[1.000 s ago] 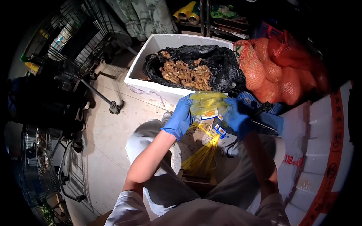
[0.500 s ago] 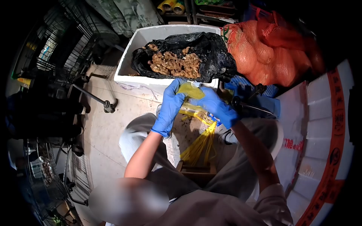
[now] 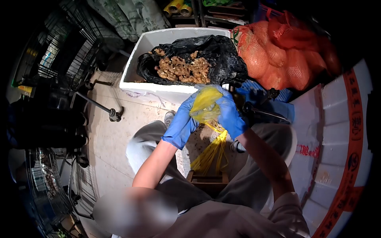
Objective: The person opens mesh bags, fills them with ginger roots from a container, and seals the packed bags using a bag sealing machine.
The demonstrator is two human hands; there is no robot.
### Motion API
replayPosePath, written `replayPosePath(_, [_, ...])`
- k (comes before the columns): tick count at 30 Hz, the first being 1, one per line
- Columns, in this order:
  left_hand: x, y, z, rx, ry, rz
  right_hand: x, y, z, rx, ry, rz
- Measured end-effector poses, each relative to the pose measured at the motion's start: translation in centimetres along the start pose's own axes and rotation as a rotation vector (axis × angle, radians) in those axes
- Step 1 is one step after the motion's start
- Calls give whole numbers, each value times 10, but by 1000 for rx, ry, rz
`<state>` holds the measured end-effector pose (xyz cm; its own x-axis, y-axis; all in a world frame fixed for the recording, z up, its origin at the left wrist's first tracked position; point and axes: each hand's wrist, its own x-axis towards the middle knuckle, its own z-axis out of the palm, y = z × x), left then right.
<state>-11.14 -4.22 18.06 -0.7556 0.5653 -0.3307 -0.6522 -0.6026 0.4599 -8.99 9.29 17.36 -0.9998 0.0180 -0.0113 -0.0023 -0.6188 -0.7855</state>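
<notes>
Both hands wear blue gloves. Between them, in front of the foam box, is a yellow mesh bag (image 3: 206, 104), spread wide at its middle. My left hand (image 3: 183, 119) grips its left side and my right hand (image 3: 230, 115) its right side; the fingertips are partly hidden behind the mesh. Just beyond the hands, a white foam box (image 3: 154, 88) holds a black plastic bag (image 3: 228, 63) with knobbly brown ginger (image 3: 184, 70) heaped in its opening. Below the hands hangs a bundle of yellow mesh strips (image 3: 210, 152), above a small wooden stool (image 3: 208, 179).
Orange net sacks (image 3: 274, 55) of round produce are piled at the back right. White foam boxes with red tape (image 3: 351, 119) stand along the right. A wire rack (image 3: 47, 170) and a metal leg (image 3: 97, 102) are on the left. Blue material (image 3: 283, 109) lies beside my right hand.
The yellow mesh bag has been raised slightly and spread wider between my hands. My left hand has turned and shifted right; my right hand has moved closer upright beside the bag.
</notes>
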Motion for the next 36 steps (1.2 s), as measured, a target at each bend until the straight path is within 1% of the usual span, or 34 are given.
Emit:
replayPosePath(1, [0,1,3,-66,-7,-37,-2,-7,0,-1,-2,2])
replayPosePath(2, [-1,2,5,-133,-14,-74,-4,-14,1,-145,-74,-20])
replayPosePath(3, [-4,3,7,-138,-13,-71,-6,-19,1,-289,-147,-41])
replayPosePath(5, [-11,5,10,-122,-90,-117,-7,-17,-11,-254,-159,-16])
replayPosePath(6, [-14,6,12,-123,-87,-115,-5,-24,-13,-442,-221,-84])
replayPosePath(8, [-21,8,17,21,-67,-67,-2,-36,-17,-813,-310,-259])
replayPosePath(9, [-25,8,21,19,-67,-67,-7,-58,-2,-835,-386,-253])
replayPosePath(10, [-30,8,24,141,-60,-74,-10,-70,6,-856,-461,-247])
replayPosePath(11, [-34,7,25,263,-53,-81,-10,-68,7,-859,-461,-245])
replayPosePath(12, [-36,5,19,261,-56,-82,-10,-63,9,-393,-369,3])
replayPosePath(13, [-36,3,13,394,-138,-65,-10,-60,12,75,-263,239])
replayPosePath(14, [-35,1,10,601,-247,23,-10,-57,18,73,-260,237])
replayPosePath(15, [-34,0,11,796,-340,133,-10,-54,25,-31,-158,308])
replayPosePath(16, [-33,0,14,795,-341,135,-10,-52,28,-134,-56,379])
replayPosePath(17, [-31,0,17,832,-366,171,-4,-48,17,-87,-175,416])
replayPosePath(18, [-30,0,19,871,-393,204,-9,-56,27,-85,-172,415])
replayPosePath(19, [-28,-5,17,719,-395,277,-20,-71,46,-309,-79,325])
replayPosePath(20, [-26,-9,15,570,-408,350,-22,-47,30,-234,-135,153])
replayPosePath(21, [-34,1,22,595,-492,327,-25,-23,14,-148,-201,-13])
replayPosePath(22, [-36,5,29,608,-535,336,-30,-8,7,-105,-246,-2])
replayPosePath(23, [-38,9,40,727,-540,399,-33,9,5,-66,-259,90])
replayPosePath(25, [-43,21,71,1165,-439,625,-37,51,1,22,-272,253])
replayPosePath(26, [-38,26,78,514,-500,345,-38,63,1,85,-283,290])
replayPosePath(27, [-35,29,81,491,-273,420,-39,71,7,152,-303,335])
replayPosePath(28, [-32,32,88,603,-147,639,-40,75,9,224,-325,366])
replayPosePath(30, [-22,40,82,578,-30,766,-46,72,9,333,-384,414])
replayPosePath(31, [-22,42,79,575,-25,775,-48,72,8,352,-410,436])
replayPosePath(33, [-22,45,75,597,149,724,-53,84,4,309,-440,459])
replayPosePath(34, [-22,45,72,594,153,726,-56,95,0,235,-444,457])
replayPosePath(35, [-23,46,69,539,187,685,-55,118,-8,86,-448,421])
replayPosePath(36, [-25,48,65,484,220,644,-52,125,-3,-63,-450,388])
